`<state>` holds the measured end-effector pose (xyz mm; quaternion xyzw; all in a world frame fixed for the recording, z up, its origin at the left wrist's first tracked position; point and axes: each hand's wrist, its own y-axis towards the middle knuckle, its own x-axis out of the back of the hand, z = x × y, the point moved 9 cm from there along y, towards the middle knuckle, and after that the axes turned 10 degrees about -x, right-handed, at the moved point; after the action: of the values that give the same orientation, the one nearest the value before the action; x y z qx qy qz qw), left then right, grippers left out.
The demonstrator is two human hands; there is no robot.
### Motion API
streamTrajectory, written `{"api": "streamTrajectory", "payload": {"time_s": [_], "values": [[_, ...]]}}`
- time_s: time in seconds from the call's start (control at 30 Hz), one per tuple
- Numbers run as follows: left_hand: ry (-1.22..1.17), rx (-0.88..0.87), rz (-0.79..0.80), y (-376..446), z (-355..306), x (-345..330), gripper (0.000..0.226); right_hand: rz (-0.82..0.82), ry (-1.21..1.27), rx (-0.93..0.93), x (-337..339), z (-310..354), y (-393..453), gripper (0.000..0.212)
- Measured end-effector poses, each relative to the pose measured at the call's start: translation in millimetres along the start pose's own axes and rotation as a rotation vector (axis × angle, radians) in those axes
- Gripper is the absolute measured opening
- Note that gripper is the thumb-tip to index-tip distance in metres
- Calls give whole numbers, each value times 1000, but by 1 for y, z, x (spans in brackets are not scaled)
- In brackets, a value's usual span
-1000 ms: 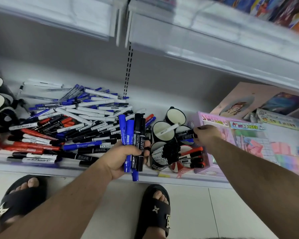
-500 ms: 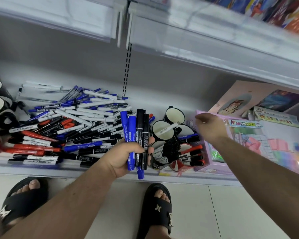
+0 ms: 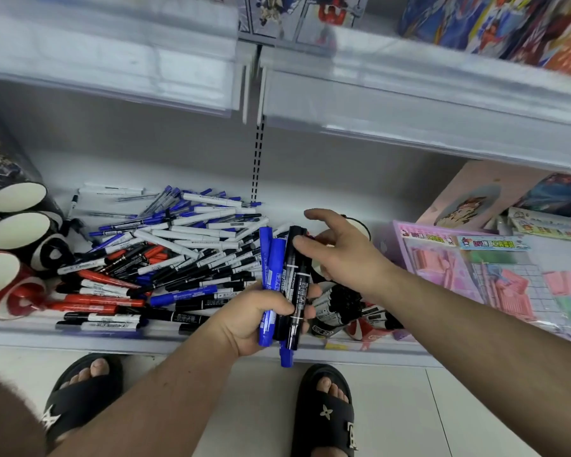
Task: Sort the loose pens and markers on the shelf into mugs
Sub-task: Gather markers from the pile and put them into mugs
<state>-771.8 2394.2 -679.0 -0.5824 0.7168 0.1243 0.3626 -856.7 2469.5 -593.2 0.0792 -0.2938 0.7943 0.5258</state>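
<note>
In front of the white shelf (image 3: pixel 80 334), head view: left hand (image 3: pixel 261 311) raised over the shelf's front lip, fingers curled round a bundle of markers (image 3: pixel 282 285), gripping it about mid-length. Bundle near upright in the frame, long axis running from the shelf edge up toward the back wall, caps up; blue barrels on the left side, a black marker (image 3: pixel 295 275) on the right, one blue end poking out below the fist.

Right hand (image 3: pixel 340 252) reaching in from the right, forearm slanting across the frame, thumb tip touching the black marker's cap, index finger stretched out above it, remaining fingers loosely spread; no closed pinch visible.

Behind and below the right hand, on the shelf: mugs (image 3: pixel 343 311) lying toward the camera, stuffed with black markers whose ends point outward at the shelf edge; a red-patterned mug partly hidden under the wrist, contents hard to tell. Far left: a cluster of dark mugs (image 3: pixel 17 196) with white interiors showing, plus a red mug (image 3: pixel 0 275).

Between both groups: a loose heap of pens and markers (image 3: pixel 165 255), blue, white, black and red, lying flat and crisscrossed, most long axes running left to right. At right: pink stationery packs (image 3: pixel 449 265).
</note>
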Motion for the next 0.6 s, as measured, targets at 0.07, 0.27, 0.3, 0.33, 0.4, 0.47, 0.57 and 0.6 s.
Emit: {"api": "streamTrajectory", "payload": {"time_s": [0.07,0.27,0.3,0.33,0.4,0.47,0.57,0.6], "values": [[31,9,19,-2,0,-2,51,28,-43,25,-6,3,-1,30],[-6,32,7,-5,1,2,43,60,105,-52,-3,-1,-4,13],[-8,34,3,-5,1,3,42,62,132,-63,0,-3,-3,12],[1,36,1,-4,1,3,42,64,168,-75,2,-4,-4,9],[23,46,1,-4,1,2,48,63,229,-102,7,-8,-2,10],[40,47,0,-4,0,0,46,67,212,-120,11,-13,0,11],[63,39,2,-2,0,-2,42,86,180,-134,13,-24,5,9],[75,35,1,0,1,-2,45,93,166,-144,15,-27,5,7]]}}
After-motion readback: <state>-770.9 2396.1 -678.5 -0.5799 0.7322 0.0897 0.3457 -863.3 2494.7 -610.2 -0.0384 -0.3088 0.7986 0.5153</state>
